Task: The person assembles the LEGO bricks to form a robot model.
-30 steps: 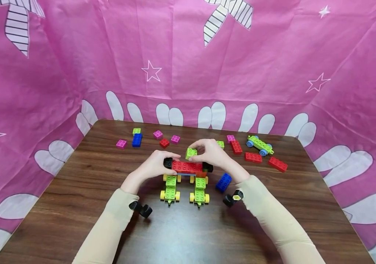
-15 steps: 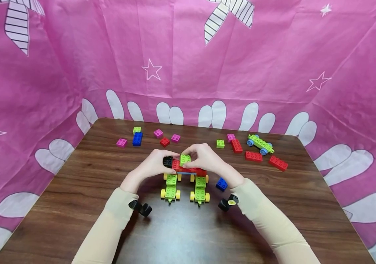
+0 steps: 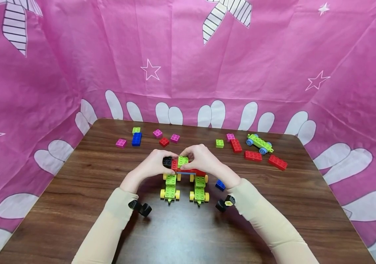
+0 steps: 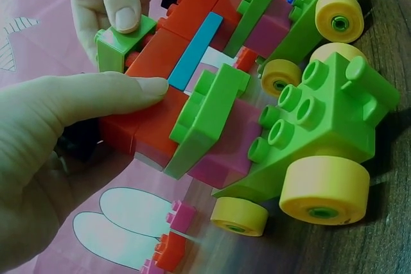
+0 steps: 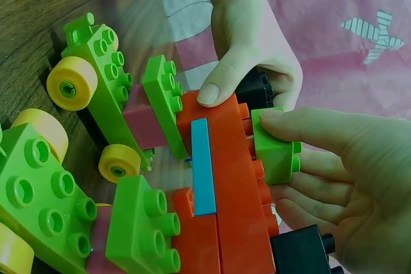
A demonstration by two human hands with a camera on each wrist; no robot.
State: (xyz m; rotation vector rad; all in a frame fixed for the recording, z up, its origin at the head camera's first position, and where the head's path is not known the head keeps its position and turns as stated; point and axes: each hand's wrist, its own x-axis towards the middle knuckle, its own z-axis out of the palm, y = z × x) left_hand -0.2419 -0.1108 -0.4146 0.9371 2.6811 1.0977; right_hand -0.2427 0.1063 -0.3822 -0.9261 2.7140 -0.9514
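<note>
My left hand [image 3: 151, 164] grips the left end of a toy brick build, its thumb across the front of the red bricks [image 5: 228, 184]. Between thumb and fingers of my right hand [image 3: 204, 160] is a lime green square brick [image 3: 183, 161], at the studs on top of the red row. Whether it is pressed fully down, I cannot tell. A black brick [image 3: 167, 161] tops the left end; another black brick [image 5: 300, 251] at the right end is hidden in the head view. Under the row stand two green wheeled bases [image 3: 170, 191] with yellow wheels, pink bricks and a blue strip [image 4: 196, 51] between.
Loose bricks lie along the table's back: a blue brick [image 3: 136, 139], a small red brick [image 3: 164, 142], several pink ones and a green brick [image 3: 219, 143]. Back right are long red bricks [image 3: 253, 156] and a blue-wheeled green base [image 3: 259, 143]. Another blue brick [image 3: 220, 184] is partly behind my right wrist.
My right hand has carried the green brick left and slightly down onto the red row, next to my left hand. My left hand keeps its grip on the build.
</note>
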